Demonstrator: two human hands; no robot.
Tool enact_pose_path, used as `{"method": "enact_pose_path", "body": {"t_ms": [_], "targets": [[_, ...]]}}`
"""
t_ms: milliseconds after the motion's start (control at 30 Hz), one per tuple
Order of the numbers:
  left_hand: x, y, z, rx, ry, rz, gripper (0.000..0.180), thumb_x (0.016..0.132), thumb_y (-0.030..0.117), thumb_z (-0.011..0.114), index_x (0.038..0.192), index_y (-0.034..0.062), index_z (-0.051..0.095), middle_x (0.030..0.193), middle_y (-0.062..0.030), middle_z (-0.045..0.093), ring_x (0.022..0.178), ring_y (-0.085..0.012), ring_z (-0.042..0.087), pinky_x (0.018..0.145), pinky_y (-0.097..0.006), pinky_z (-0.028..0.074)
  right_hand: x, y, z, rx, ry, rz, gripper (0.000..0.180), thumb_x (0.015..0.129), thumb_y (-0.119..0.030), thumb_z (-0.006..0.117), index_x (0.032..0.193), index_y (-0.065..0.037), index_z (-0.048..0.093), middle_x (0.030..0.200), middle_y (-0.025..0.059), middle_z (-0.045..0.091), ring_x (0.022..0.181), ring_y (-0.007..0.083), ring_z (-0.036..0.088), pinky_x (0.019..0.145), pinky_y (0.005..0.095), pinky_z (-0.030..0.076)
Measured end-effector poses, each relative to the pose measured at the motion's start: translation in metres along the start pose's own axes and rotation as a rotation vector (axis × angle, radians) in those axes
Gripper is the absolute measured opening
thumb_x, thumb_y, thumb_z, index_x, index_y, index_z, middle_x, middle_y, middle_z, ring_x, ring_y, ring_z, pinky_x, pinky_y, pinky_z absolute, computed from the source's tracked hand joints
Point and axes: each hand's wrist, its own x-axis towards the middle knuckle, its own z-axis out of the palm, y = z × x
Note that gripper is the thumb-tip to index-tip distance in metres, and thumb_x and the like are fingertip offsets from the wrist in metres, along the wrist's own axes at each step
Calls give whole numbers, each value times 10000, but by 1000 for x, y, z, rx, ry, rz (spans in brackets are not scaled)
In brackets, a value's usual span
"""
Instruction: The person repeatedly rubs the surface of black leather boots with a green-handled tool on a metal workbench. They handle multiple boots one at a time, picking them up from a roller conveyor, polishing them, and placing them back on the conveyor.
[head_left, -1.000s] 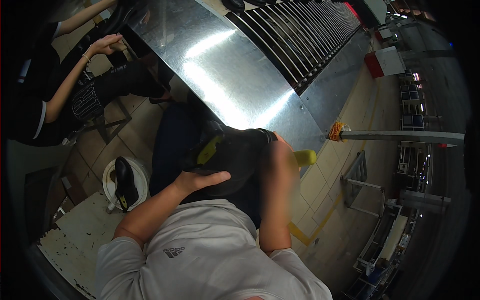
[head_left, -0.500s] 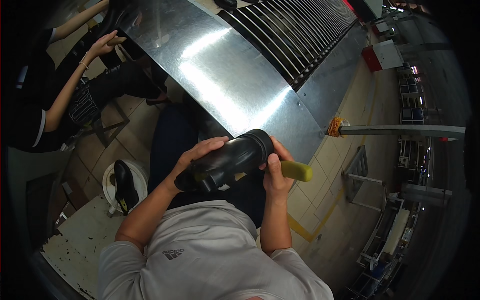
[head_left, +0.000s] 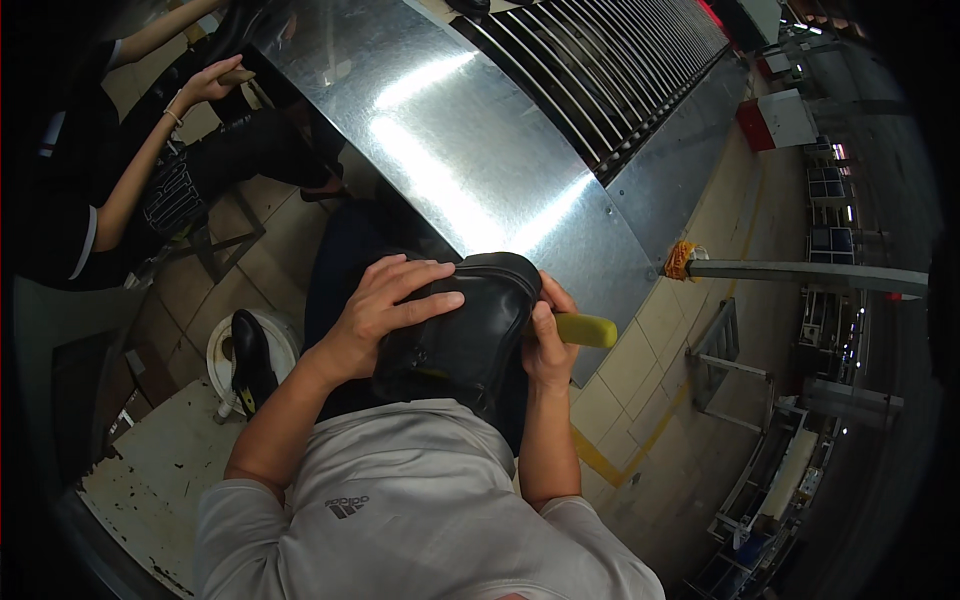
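Over my lap I hold a black leather shoe (head_left: 465, 325), its glossy upper turned up toward me. My left hand (head_left: 375, 315) lies across its left side, fingers somewhat spread and pressing on the leather. At the right edge of the shoe is my right hand (head_left: 549, 345), closed round a tool with a yellow-green handle (head_left: 590, 330). The handle sticks out to the right; the tool's working end is hidden by the hand and shoe. A second black shoe (head_left: 251, 352) rests on a round white stool or bucket (head_left: 288, 340) to my left.
A shiny metal table (head_left: 470, 150) stands in front of me, joined to a roller conveyor (head_left: 590, 70). At upper left, a co-worker's hand (head_left: 208, 84) holds a small brownish object. A worn white surface (head_left: 150, 490) lies at lower left; a grey post (head_left: 800, 272) crosses at right.
The shoe has been turned, so more of its broad upper faces me. My left hand has shifted onto its top with the fingers more spread. My right hand still grips the tool.
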Motion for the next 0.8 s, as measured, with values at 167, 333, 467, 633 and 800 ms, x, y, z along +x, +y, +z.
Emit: {"method": "enact_pose_path", "body": {"t_ms": [167, 333, 467, 633, 800], "targets": [[3, 3, -2, 6, -13, -11, 585, 825, 193, 772, 1398, 193, 657, 1445, -137, 593, 1316, -325, 576, 1145, -515, 375, 2, 4, 10, 22, 73, 13, 518, 1005, -240, 692, 1411, 56, 566, 1133, 104, 704, 874, 129, 617, 758, 268, 489], [8, 4, 0, -8, -33, -25, 540, 863, 178, 727, 1399, 155, 659, 1447, -163, 599, 1288, -345, 598, 1132, -500, 391, 1, 7, 4, 61, 100, 45, 517, 1005, -238, 693, 1412, 53, 563, 1145, 105, 703, 881, 130, 622, 766, 272, 496], [15, 9, 2, -2, -42, -29, 561, 848, 184, 737, 1402, 152, 656, 1440, -163, 601, 1284, -340, 601, 1120, -498, 402, 1, 8, 1, 78, 123, 63, 515, 1005, -239, 693, 1413, 47, 563, 1173, 112, 701, 906, 133, 633, 796, 276, 508], [30, 4, 1, 47, -83, 55, 654, 767, 211, 826, 1398, 204, 657, 1406, -124, 611, 1270, -312, 599, 1099, -490, 418, 1, 12, -5, 82, 153, 52, 527, 1009, -247, 688, 1427, 40, 545, 1224, 123, 690, 953, 138, 642, 866, 286, 521], [56, 10, -14, 216, -291, 160, 644, 791, 93, 756, 1404, 252, 640, 1435, -85, 596, 1345, -292, 547, 1156, -515, 377, 8, 7, -14, 221, 203, 122, 606, 1020, -358, 665, 1464, 19, 499, 1225, 129, 680, 965, 136, 641, 874, 293, 535]]}}
